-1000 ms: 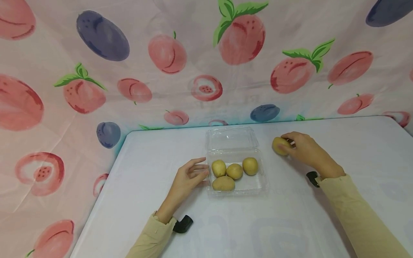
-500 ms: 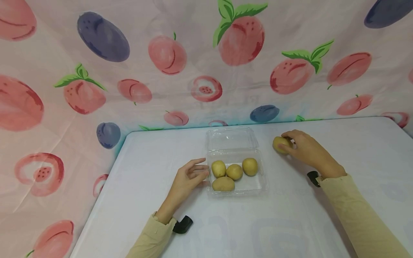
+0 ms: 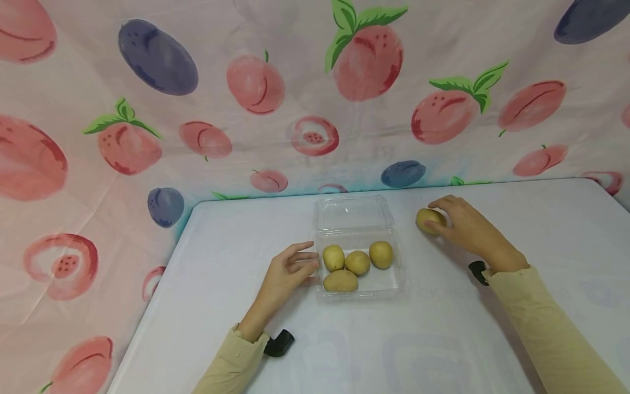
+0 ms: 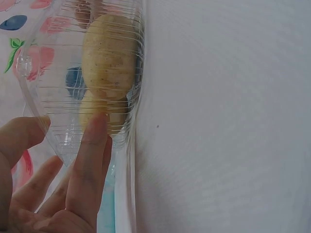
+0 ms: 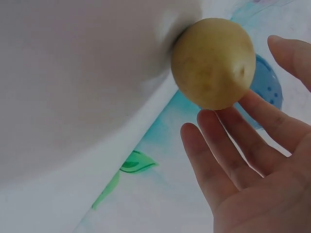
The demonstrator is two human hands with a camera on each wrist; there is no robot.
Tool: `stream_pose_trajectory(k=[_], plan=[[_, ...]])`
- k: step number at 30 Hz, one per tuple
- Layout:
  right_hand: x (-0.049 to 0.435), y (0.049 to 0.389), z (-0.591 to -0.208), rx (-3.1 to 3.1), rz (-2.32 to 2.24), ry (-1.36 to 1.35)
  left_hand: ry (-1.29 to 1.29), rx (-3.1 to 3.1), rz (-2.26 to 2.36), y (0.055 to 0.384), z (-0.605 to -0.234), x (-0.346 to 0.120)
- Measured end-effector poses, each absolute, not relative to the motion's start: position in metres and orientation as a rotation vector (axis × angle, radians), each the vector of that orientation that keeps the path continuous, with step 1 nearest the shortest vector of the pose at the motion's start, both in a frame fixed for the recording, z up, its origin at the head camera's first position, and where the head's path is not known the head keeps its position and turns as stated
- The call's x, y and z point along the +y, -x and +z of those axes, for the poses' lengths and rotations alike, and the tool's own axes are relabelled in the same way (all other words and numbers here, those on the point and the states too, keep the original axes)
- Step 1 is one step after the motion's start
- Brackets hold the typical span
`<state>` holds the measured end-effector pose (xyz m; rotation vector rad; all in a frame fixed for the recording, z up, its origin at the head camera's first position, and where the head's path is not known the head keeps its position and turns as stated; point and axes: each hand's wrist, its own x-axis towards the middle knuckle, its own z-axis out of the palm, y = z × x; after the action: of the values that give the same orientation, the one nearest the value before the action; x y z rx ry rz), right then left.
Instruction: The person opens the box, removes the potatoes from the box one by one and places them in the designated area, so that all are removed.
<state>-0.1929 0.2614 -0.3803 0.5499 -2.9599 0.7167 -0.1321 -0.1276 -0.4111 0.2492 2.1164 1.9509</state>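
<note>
A clear plastic clamshell container [image 3: 381, 282] lies on the white table with its lid [image 3: 354, 212] folded back. Inside sit several yellow potatoes, among them a long one [image 3: 340, 281] at the front left. My left hand [image 3: 281, 273] is beside the container's left wall, its relaxed fingertips [image 4: 96, 127] right at the ridged plastic. Right of the container, another potato [image 3: 426, 220] rests on the table. My right hand [image 3: 467, 227] is next to it; in the right wrist view the fingers are loosely spread and the thumb stands off the potato [image 5: 211, 63].
A fruit-printed cloth [image 3: 275, 33] hangs behind the table and along its left side. The white tabletop [image 3: 458, 339] runs to the back edge close behind the lid. A dark wrist device [image 3: 279, 343] sits at the left cuff.
My right hand's fingers have loosened and lifted slightly off the right-hand potato, which stays on the table. The left hand and the container have not visibly moved.
</note>
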Motion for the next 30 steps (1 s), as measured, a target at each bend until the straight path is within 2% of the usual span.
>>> stream_pose_trajectory(k=[30], plan=[[0.215,0.16,-0.356,-2.806,0.61,-0.742,-0.253,2.099,1.97,0.132,-0.411,-0.127]])
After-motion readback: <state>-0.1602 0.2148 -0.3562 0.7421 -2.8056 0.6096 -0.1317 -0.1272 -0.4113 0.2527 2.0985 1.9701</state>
